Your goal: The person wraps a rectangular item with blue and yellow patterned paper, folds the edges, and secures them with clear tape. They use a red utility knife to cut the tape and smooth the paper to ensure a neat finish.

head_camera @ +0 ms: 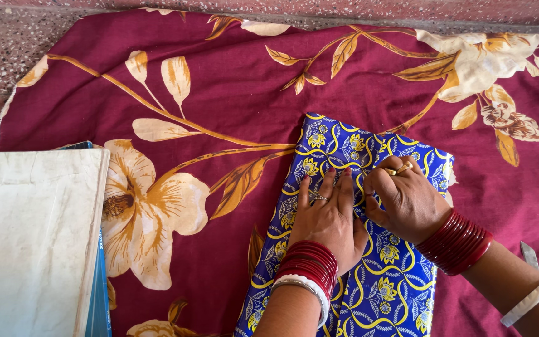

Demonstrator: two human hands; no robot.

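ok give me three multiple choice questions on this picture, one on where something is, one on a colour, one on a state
1. Where does the blue patterned cloth lie?
A on the maroon flowered sheet
B on the white folded cloth
C on bare floor

2. What colour are most of the bangles on both wrists?
A green
B red
C gold

3. How is the left hand placed?
A lifted in the air
B closed in a fist
C pressed flat on the blue cloth

Answers: 1 A, maroon sheet shows all round the blue cloth. 2 B, both stacks are red. 3 C, fingers spread on the cloth beside the right hand.
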